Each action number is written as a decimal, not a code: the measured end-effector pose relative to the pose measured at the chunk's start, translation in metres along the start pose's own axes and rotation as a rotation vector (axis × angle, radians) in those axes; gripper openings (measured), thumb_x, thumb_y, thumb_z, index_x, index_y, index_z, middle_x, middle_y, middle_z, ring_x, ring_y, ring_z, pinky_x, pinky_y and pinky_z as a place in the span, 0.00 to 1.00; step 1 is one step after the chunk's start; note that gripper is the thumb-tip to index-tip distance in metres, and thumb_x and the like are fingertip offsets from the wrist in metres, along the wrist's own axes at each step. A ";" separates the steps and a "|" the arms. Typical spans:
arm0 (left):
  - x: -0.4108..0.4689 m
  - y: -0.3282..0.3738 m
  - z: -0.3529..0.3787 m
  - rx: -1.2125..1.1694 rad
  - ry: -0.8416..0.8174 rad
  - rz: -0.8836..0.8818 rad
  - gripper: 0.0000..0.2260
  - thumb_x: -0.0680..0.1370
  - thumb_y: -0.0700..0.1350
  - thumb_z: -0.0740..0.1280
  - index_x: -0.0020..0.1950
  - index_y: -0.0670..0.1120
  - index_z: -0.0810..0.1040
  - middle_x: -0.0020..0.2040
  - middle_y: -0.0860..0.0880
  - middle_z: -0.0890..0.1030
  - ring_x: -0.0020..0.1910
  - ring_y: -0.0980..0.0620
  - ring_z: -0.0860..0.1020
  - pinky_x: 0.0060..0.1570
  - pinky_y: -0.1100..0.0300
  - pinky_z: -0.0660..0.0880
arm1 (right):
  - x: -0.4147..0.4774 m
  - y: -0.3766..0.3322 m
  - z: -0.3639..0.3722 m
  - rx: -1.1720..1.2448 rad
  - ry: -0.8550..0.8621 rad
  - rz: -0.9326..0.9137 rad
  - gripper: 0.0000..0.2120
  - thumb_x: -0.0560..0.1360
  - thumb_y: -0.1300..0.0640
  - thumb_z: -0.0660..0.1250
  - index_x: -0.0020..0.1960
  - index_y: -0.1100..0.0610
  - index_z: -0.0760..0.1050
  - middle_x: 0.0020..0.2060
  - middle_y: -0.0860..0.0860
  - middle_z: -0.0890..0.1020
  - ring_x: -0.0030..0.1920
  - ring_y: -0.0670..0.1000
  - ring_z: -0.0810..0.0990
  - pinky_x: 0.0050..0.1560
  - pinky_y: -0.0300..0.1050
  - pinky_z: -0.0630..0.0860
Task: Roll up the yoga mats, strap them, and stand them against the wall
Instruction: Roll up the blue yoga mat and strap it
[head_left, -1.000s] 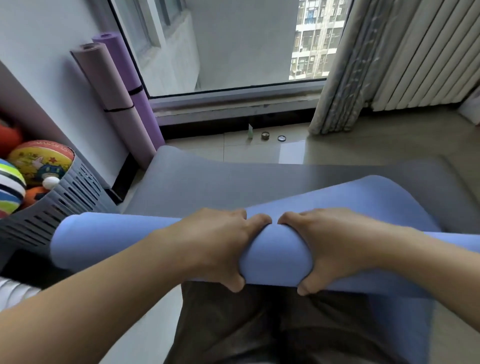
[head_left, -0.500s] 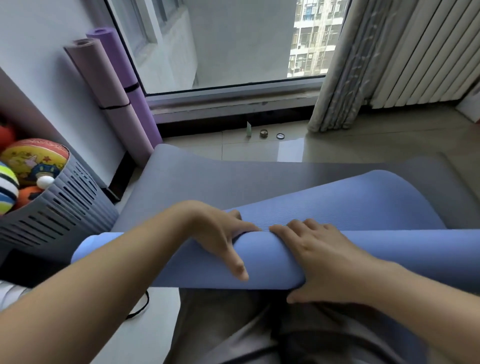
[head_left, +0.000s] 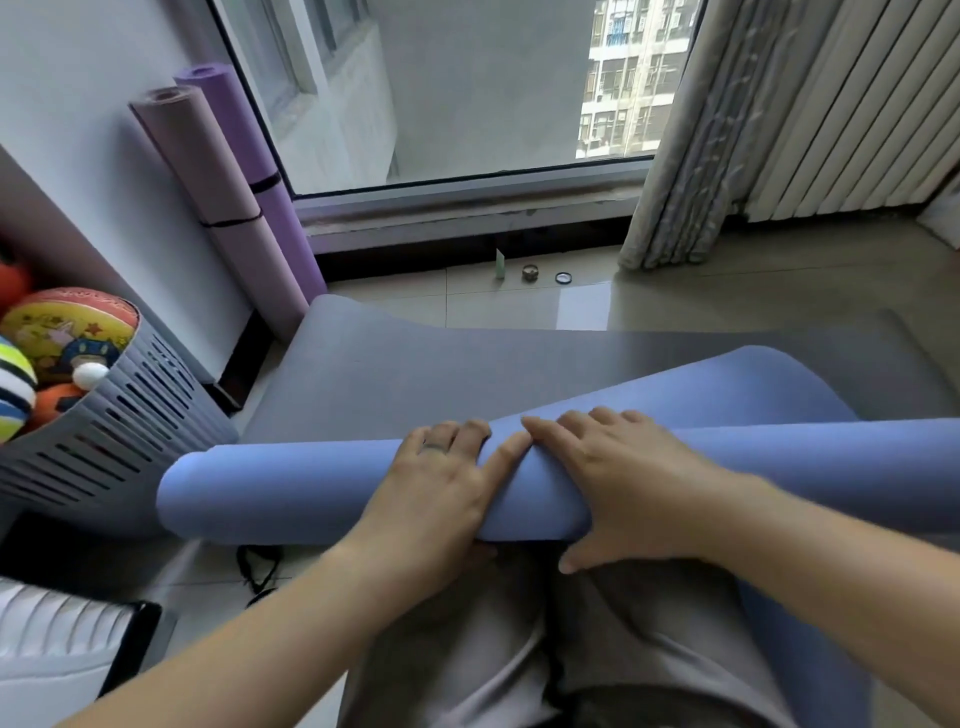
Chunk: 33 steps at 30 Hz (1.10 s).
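Now the left hand (head_left: 441, 488) and right hand (head_left: 618, 483) sit side by side, fingers curved over the rolled blue mat (head_left: 270, 488), thumbs tucked against its near side.

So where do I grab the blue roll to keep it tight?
Grab the blue roll around its middle, coming from above. It is a long tube lying sideways, so holding the middle should balance it. Its loose flap leaves on the far side, so put your fingers over the top and hook a thumb under the near side, as the right hand does.
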<state>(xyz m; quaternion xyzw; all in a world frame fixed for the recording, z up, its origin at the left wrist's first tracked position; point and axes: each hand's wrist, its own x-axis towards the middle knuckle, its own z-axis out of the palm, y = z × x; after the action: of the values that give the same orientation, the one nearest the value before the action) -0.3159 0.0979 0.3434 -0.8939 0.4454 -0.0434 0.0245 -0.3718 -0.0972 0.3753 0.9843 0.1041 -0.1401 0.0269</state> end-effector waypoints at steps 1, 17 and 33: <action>0.002 0.000 0.000 -0.003 -0.033 -0.002 0.49 0.54 0.62 0.77 0.70 0.50 0.61 0.55 0.43 0.78 0.46 0.42 0.78 0.46 0.49 0.76 | -0.004 -0.005 0.009 -0.017 0.073 0.001 0.55 0.62 0.33 0.71 0.77 0.52 0.48 0.66 0.51 0.68 0.64 0.56 0.69 0.63 0.53 0.67; 0.004 0.006 -0.091 -0.130 -0.192 0.093 0.39 0.66 0.62 0.70 0.70 0.63 0.51 0.56 0.56 0.70 0.48 0.51 0.75 0.44 0.57 0.73 | -0.043 -0.004 -0.063 0.015 0.064 -0.048 0.35 0.58 0.32 0.71 0.60 0.44 0.65 0.50 0.43 0.79 0.48 0.49 0.78 0.44 0.46 0.75; 0.042 -0.017 -0.041 -0.506 -0.817 0.031 0.41 0.64 0.65 0.75 0.73 0.62 0.60 0.64 0.61 0.70 0.66 0.56 0.69 0.68 0.55 0.65 | -0.051 -0.025 -0.001 0.025 -0.138 -0.080 0.55 0.69 0.36 0.68 0.77 0.53 0.34 0.74 0.51 0.53 0.72 0.56 0.56 0.69 0.57 0.59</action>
<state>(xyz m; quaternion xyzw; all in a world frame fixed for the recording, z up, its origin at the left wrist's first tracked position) -0.2813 0.0743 0.3876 -0.8090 0.4093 0.4214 -0.0204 -0.4242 -0.0830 0.3896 0.9677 0.1393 -0.2096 0.0159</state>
